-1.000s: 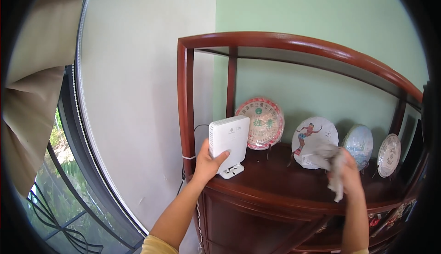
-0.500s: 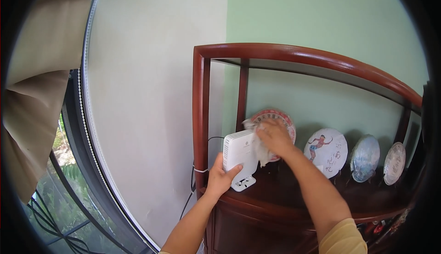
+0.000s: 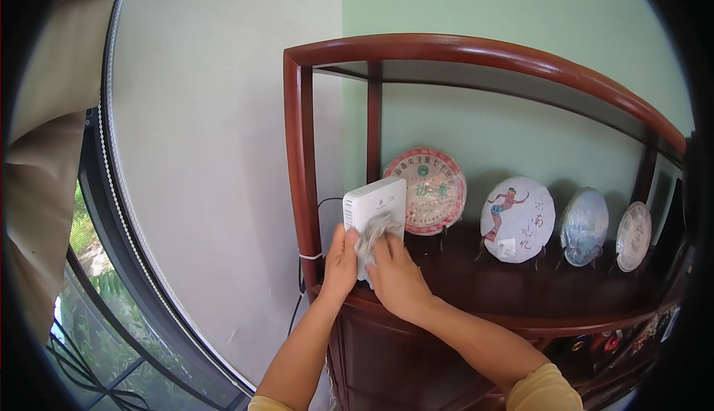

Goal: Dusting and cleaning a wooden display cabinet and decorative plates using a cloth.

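A white upright router (image 3: 378, 197) stands on the dark red wooden shelf (image 3: 461, 288), at its left end. My left hand (image 3: 341, 264) grips the router's left edge low down, fingers curled round it. A crumpled greyish cloth (image 3: 376, 231) lies pressed on the router's front face under the closed fingers of my right hand (image 3: 400, 273). The cloth and both hands hide the router's lower part and base. Just behind the router, a round wrapped disc (image 3: 439, 191) with a red border leans upright.
Further right stand a white disc (image 3: 535, 221) with a painted figure, a bluish disc (image 3: 585, 225) and a small pale disc (image 3: 634, 236), all on small stands. A wooden frame (image 3: 476, 48) arches above them. Black cables run beside the left post (image 3: 300, 151). A curtained window (image 3: 100, 262) is at far left.
My right hand has brought the cloth down from the router's top right edge onto its front face, uncovering the red-bordered disc. My left hand still holds the router. The view has shifted.
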`<state>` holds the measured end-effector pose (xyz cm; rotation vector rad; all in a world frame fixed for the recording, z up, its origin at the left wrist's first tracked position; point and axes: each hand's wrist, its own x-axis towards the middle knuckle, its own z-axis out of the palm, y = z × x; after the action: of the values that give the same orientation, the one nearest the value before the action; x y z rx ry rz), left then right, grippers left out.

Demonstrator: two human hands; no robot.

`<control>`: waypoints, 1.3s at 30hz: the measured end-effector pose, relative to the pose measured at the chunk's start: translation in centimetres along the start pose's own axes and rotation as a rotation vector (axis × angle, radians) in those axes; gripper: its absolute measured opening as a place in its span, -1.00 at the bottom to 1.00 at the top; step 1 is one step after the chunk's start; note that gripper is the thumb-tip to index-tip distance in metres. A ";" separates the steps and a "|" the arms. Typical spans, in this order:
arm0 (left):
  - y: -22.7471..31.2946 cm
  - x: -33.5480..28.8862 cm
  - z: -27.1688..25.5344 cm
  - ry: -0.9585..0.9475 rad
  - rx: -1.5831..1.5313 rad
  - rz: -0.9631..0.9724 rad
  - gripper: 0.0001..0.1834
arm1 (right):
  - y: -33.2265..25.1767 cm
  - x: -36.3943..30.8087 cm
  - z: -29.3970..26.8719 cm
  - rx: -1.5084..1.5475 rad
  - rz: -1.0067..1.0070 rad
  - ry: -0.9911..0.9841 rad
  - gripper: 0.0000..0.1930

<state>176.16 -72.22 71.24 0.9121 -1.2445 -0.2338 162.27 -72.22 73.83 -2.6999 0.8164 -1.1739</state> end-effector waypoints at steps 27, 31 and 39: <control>-2.6 0.0 -0.7 -0.112 0.311 0.326 -0.39 | 0.9 6.1 -3.9 -0.257 -0.359 0.361 -0.57; -0.5 -0.3 0.5 -0.158 -0.315 -0.008 -0.55 | 6.1 6.1 -4.7 -0.271 -0.145 0.378 -0.57; 0.6 -0.1 0.6 -0.156 -0.269 -0.068 -0.65 | 5.3 4.0 -9.6 -0.587 0.220 0.432 -0.42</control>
<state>175.36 -72.03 71.64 0.7139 -1.2894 -0.5213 155.42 -77.54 81.71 -2.6728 1.7078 -1.7061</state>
